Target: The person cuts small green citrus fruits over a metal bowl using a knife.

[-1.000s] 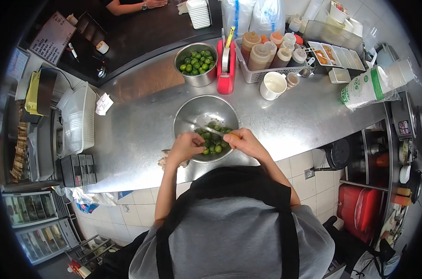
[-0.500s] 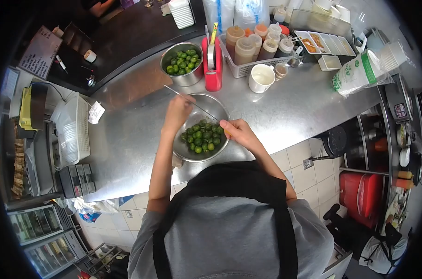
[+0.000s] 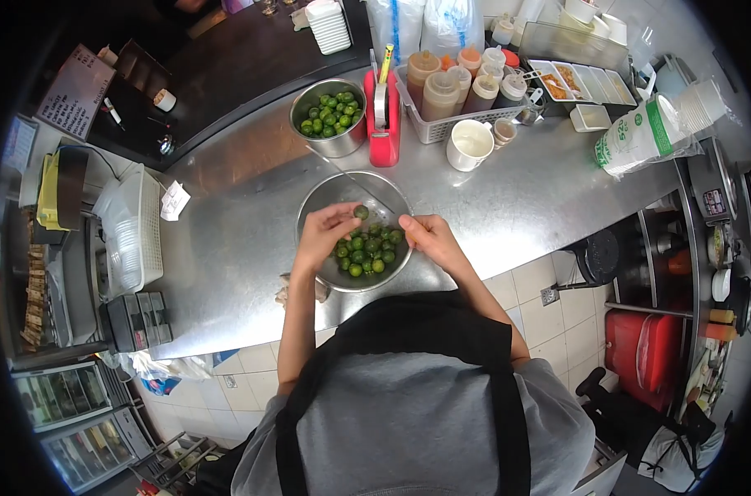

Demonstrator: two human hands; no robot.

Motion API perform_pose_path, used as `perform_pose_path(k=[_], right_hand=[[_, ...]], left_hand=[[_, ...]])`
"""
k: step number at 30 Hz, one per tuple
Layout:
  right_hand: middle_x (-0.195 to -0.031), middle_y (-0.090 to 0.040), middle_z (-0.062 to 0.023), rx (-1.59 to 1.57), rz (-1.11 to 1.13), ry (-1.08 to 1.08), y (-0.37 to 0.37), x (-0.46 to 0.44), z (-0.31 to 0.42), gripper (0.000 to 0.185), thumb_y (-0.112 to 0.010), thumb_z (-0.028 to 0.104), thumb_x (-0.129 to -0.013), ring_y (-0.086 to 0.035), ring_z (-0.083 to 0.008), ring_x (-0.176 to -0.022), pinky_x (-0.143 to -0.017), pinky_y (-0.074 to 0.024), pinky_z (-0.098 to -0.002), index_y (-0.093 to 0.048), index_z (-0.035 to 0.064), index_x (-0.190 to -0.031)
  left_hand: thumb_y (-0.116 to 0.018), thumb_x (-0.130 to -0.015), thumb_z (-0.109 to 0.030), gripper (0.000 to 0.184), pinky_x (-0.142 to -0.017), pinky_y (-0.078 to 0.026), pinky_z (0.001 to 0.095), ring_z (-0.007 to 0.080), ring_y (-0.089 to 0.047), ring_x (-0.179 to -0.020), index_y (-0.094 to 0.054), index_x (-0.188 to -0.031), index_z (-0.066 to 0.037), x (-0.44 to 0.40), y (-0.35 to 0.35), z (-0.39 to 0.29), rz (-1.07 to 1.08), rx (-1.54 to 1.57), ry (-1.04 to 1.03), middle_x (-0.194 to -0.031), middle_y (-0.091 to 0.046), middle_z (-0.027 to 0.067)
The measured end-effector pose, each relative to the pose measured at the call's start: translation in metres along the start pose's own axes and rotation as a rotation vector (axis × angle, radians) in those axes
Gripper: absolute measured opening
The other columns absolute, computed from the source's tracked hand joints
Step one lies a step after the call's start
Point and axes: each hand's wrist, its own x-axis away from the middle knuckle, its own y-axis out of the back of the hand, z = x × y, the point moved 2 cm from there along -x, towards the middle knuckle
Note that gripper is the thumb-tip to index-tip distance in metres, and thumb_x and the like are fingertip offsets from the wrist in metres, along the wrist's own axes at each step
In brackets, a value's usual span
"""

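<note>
My left hand (image 3: 329, 236) pinches a single small green lime (image 3: 361, 212) between thumb and fingertips, above the left side of a steel mixing bowl (image 3: 323, 188). In my right hand (image 3: 432, 241), at the bowl's right rim, is a knife (image 3: 356, 181); its long thin blade slants up and left across the bowl, and my fist hides the handle. A heap of small green limes (image 3: 367, 251) fills the lower part of the bowl. Behind it stands a deep steel pot (image 3: 336, 145) holding more green limes (image 3: 329, 114).
Beside the pot is a red tape dispenser (image 3: 384, 124). A grey basket of sauce bottles (image 3: 439, 95) and a white mug (image 3: 470, 145) stand at the back. Wrapped cups (image 3: 640, 132) lie to the right. A crumpled cloth or paper (image 3: 297, 288) lies by the bowl's lower left.
My left hand has come down from near the knife blade and now holds a lime up from the heap. My right hand and the knife stay nearly in place.
</note>
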Motion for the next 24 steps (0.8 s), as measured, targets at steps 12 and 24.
perform_pose_path(k=[12, 24], right_hand=[[-0.053, -0.056, -0.0142, 0.554, -0.097, 0.387, -0.023, 0.016, 0.04, 0.06, -0.072, 0.059, -0.059, -0.058, -0.031, -0.05, -0.05, -0.0439, -0.0384, -0.055, 0.0014, -0.059], [-0.058, -0.057, -0.0149, 0.56, -0.118, 0.483, -0.029, 0.017, 0.039, 0.055, -0.076, 0.052, -0.057, -0.058, -0.03, -0.052, -0.05, -0.0432, -0.0381, -0.056, 0.0009, -0.062]], left_hand=[[-0.058, -0.086, -0.014, 0.049, -0.09, -0.046, 0.0258, 0.0142, -0.055, -0.1, -0.039, -0.127, 0.006, 0.061, -0.02, -0.01, -0.046, 0.81, 0.066, -0.114, -0.054, 0.0116], [-0.058, -0.085, -0.01, 0.038, -0.086, -0.047, 0.0264, 0.0158, -0.057, -0.098, -0.048, -0.118, 0.006, 0.069, -0.03, -0.01, -0.199, 0.724, 0.021, -0.111, -0.057, 0.0121]])
